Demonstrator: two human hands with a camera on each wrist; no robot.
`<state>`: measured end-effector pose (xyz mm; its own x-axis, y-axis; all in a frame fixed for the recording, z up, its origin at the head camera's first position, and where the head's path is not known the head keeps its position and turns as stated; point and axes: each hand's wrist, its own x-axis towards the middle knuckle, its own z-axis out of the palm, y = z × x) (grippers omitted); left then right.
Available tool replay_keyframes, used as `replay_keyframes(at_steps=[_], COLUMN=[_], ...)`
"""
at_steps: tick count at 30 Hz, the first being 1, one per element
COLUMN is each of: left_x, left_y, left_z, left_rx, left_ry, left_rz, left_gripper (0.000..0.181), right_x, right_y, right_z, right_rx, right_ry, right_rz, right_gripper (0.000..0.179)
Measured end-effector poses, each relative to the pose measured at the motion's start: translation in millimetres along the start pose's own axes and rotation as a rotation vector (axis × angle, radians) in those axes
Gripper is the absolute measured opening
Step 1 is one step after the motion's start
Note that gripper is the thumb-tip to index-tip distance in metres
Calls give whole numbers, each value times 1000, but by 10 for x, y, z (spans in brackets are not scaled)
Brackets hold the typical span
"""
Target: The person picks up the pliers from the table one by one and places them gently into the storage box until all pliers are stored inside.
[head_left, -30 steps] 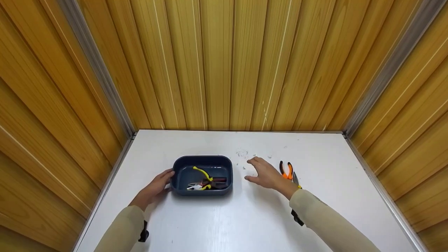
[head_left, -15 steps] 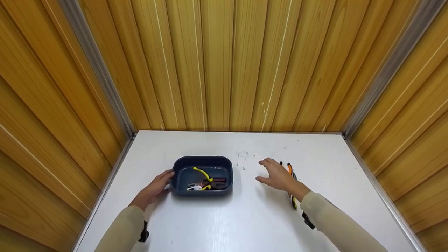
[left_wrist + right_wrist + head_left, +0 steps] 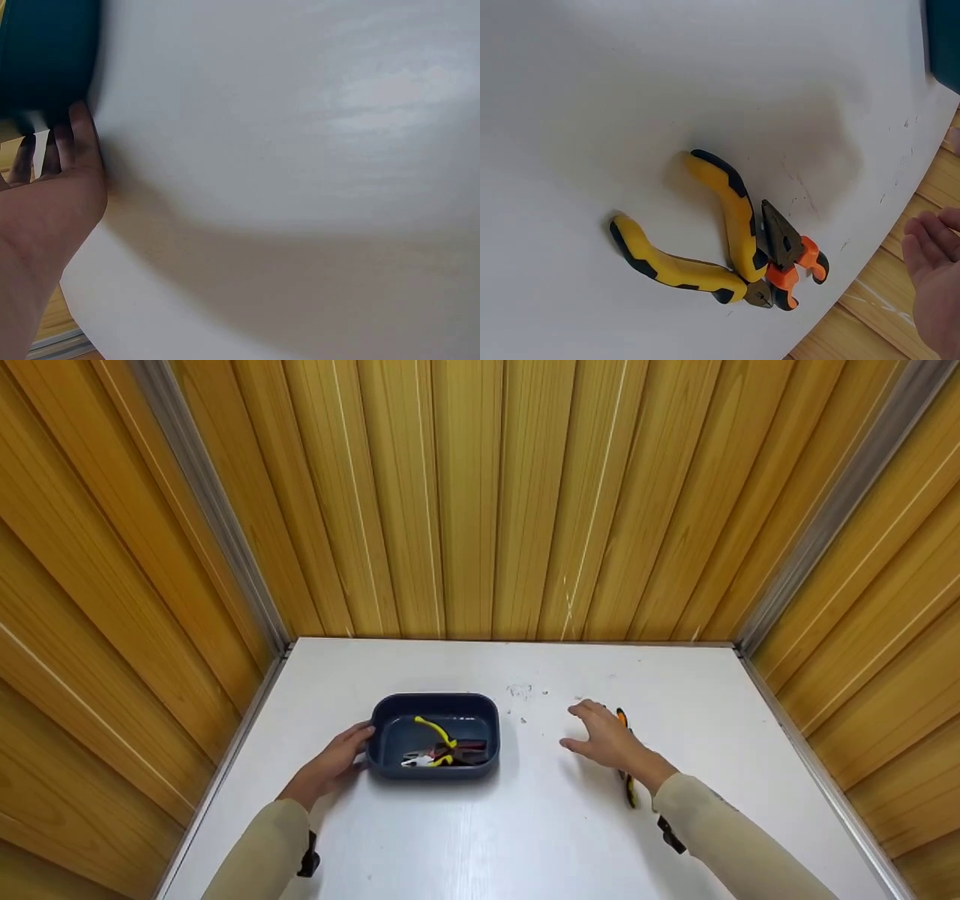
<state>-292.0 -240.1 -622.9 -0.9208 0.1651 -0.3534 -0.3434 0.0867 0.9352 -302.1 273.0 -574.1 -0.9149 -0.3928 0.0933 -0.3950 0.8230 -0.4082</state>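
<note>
A dark blue rectangular box [image 3: 435, 772] stands left of the middle on the white table. Inside it lie pliers with yellow handles [image 3: 433, 727] and other dark and red tools, partly overlapping. My left hand [image 3: 330, 765] rests against the box's left end, its fingers [image 3: 86, 139] fairly straight along the outer wall. On the right, my right hand [image 3: 611, 739] hovers with fingers and thumb spread, holding nothing. Under it, two pliers touch each other on the table: one with yellow-and-black handles [image 3: 739, 217], spread apart, and one with orange-and-black grips [image 3: 784, 277]. The hand partly hides them in the head view.
Wood-look panels [image 3: 465, 502] enclose the white table [image 3: 465, 840] at the back and both sides. Small dark marks [image 3: 519, 690] dot the tabletop between the box and the right hand.
My right hand has moved right, away from the box and over the loose pliers, with its fingers still spread. The left hand and the box have stayed in place.
</note>
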Motion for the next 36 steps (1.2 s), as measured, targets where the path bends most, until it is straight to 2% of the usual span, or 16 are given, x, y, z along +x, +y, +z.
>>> replay_keyframes(at_steps=[13,25,30,36], left_x=[-10,-25,-6,10], left_y=[15,33,21,-4], left_z=[4,3,8,0], left_rx=[-15,-17,-15,-20], left_ry=[13,-9,-9,-4], left_rz=[-7,4,1,-1], left_gripper=[63,62,63,63], right_x=[12,-6,-38,-45], right_y=[178,410,503,566], right_z=[-46,-76,-93,-105], right_rx=[-8,-15,19,49], right_ry=[9,35,41,29], right_rz=[76,138,195,228], right_gripper=[68,74,78,79])
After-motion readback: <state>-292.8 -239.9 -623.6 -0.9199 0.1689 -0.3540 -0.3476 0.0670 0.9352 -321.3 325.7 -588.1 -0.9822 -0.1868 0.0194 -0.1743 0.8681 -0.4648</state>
